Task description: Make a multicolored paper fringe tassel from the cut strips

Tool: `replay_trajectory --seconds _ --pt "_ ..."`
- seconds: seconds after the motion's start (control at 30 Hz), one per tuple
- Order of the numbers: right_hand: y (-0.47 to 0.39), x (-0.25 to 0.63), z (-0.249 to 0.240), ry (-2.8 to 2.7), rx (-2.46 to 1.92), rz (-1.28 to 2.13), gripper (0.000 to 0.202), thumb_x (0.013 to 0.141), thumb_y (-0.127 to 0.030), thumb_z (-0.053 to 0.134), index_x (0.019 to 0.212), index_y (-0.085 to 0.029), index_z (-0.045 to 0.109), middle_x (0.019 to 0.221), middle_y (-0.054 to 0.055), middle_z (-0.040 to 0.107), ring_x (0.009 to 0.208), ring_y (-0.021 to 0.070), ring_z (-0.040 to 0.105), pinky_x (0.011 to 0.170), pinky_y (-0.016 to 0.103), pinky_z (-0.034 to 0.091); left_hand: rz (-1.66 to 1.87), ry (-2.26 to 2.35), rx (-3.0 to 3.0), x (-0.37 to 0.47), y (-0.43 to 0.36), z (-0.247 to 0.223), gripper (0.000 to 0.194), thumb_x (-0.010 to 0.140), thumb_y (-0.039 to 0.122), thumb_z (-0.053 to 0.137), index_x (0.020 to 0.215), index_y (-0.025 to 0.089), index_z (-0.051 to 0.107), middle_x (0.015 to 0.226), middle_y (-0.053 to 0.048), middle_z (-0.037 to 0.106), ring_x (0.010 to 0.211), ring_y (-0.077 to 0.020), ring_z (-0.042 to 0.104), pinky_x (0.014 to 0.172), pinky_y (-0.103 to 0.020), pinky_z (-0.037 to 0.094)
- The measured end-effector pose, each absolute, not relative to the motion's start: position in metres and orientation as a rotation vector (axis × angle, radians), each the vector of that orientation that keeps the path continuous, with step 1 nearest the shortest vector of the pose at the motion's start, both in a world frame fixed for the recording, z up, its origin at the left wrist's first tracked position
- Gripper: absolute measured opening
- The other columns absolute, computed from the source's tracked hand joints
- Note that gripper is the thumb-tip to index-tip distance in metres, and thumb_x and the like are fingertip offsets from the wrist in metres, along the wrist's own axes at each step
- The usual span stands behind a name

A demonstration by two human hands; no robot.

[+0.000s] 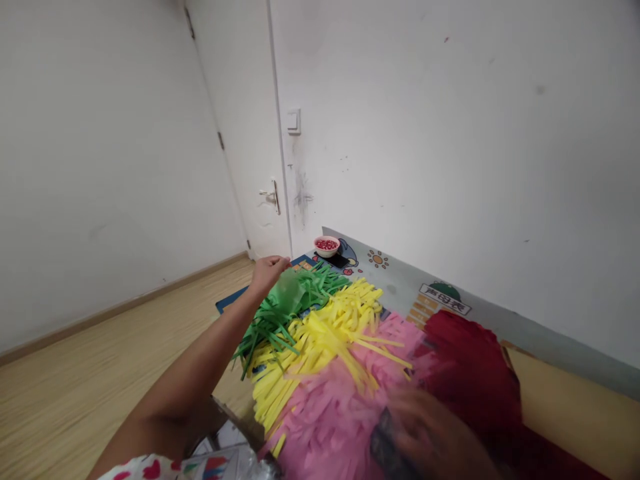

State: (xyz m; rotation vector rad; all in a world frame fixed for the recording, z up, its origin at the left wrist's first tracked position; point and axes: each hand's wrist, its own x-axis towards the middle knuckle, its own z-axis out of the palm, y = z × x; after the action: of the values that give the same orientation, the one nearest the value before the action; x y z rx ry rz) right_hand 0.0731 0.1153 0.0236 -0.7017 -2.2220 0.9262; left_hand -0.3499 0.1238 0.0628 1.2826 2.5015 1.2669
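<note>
Heaps of cut strips lie side by side on a table: green strips (320,287), yellow strips (320,333), pink strips (325,420) and dark red material (465,367). Over the far end of the green heap is my left hand (270,272), its fingertips pinched together; what they hold, if anything, is too small to name. A pale, see-through green piece (287,293) sits just below that hand. My right hand (430,427) is smeared by motion above the pink and red heaps, beside a dark object (393,447) that I cannot make out.
A small bowl (327,247) of red bits stands at the table's far corner, next to a dark flat object (337,260). A printed mat (390,267) runs along the wall. Clear plastic packaging (225,463) is near my left arm. A white door (240,120) stands beyond.
</note>
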Motion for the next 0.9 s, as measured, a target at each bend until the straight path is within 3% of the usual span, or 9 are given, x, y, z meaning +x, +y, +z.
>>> replay_trajectory --seconds 0.07,0.13,0.2,0.33,0.43,0.57,0.67,0.77,0.9 --pt "0.120 0.017 0.028 -2.209 -0.587 1.356 0.029 0.080 -0.031 0.067 0.108 -0.027 0.069 0.118 0.006 0.063 0.110 0.0247 0.058 0.091 0.037 0.049 1.337 2.472 1.269 -0.345 0.119 0.064 0.027 0.093 0.038 0.056 0.096 0.013 0.064 0.092 -0.003 0.067 0.079 -0.0165 0.065 0.072 -0.034 0.055" --pt "0.128 -0.046 0.031 -1.948 -0.641 1.774 0.038 0.068 -0.022 0.073 0.106 -0.023 0.068 0.127 0.006 0.057 0.105 0.0238 0.059 0.089 0.036 0.048 1.384 2.445 1.271 -0.340 0.114 0.067 0.027 0.092 0.038 0.057 0.092 0.012 0.065 0.088 -0.002 0.067 0.076 -0.0156 0.065 0.070 -0.033 0.054" --pt "0.137 -0.103 0.031 -1.848 -0.700 1.869 0.042 0.064 -0.019 0.076 0.104 -0.021 0.067 0.127 0.006 0.056 0.098 0.0216 0.060 0.084 0.034 0.048 1.411 2.420 1.296 -0.336 0.108 0.070 0.027 0.092 0.038 0.057 0.089 0.012 0.064 0.084 -0.001 0.067 0.073 -0.0147 0.064 0.069 -0.032 0.054" --pt "0.153 -0.169 0.023 -1.702 -0.755 2.072 0.034 0.079 -0.025 0.070 0.111 -0.017 0.061 0.095 0.003 0.064 0.077 0.0158 0.061 0.064 0.027 0.049 1.430 2.393 1.401 -0.332 0.099 0.076 0.028 0.092 0.038 0.057 0.080 0.013 0.064 0.074 0.001 0.065 0.068 -0.0133 0.063 0.067 -0.030 0.053" --pt "0.159 -0.185 0.021 -1.598 -0.705 2.172 0.023 0.090 -0.031 0.062 0.106 -0.014 0.060 0.088 0.002 0.063 0.065 0.0111 0.057 0.056 0.023 0.047 1.454 2.430 1.471 -0.330 0.090 0.076 0.032 0.091 0.040 0.052 0.077 0.015 0.066 0.069 -0.001 0.066 0.068 -0.0160 0.064 0.067 -0.031 0.052" --pt "0.162 -0.188 0.030 -1.488 -0.616 2.174 0.023 0.090 -0.031 0.061 0.107 -0.015 0.063 0.094 0.002 0.064 0.061 0.0087 0.053 0.051 0.020 0.040 1.552 2.653 1.472 -0.311 0.077 0.052 0.035 0.085 0.041 0.048 0.101 0.014 0.063 0.094 -0.011 0.068 0.092 -0.0274 0.063 0.084 -0.043 0.049" --pt "0.159 -0.185 0.039 -1.464 -0.588 2.170 0.031 0.081 -0.034 0.067 0.107 -0.017 0.069 0.083 0.000 0.065 0.055 0.0078 0.048 0.049 0.020 0.032 1.508 2.780 1.514 -0.285 0.075 0.021 0.049 0.072 0.031 0.057 0.117 0.012 0.054 0.117 -0.018 0.062 0.114 -0.0334 0.054 0.098 -0.049 0.040" --pt "0.153 -0.178 0.044 -1.471 -0.548 2.161 0.038 0.072 -0.036 0.072 0.105 -0.018 0.073 0.078 0.000 0.067 0.059 0.0095 0.050 0.054 0.021 0.033 1.394 2.882 1.504 -0.267 0.082 0.002 0.064 0.068 0.019 0.056 0.130 0.007 0.044 0.133 -0.024 0.052 0.123 -0.0362 0.048 0.101 -0.052 0.037" --pt "0.152 -0.164 0.050 -1.465 -0.529 2.119 0.046 0.072 -0.041 0.068 0.113 -0.020 0.069 0.102 0.004 0.069 0.075 0.0129 0.058 0.061 0.022 0.038 1.214 2.990 1.467 -0.271 0.088 0.010 0.060 0.074 0.014 0.050 0.134 0.010 0.044 0.139 -0.023 0.049 0.129 -0.0340 0.045 0.103 -0.051 0.033"
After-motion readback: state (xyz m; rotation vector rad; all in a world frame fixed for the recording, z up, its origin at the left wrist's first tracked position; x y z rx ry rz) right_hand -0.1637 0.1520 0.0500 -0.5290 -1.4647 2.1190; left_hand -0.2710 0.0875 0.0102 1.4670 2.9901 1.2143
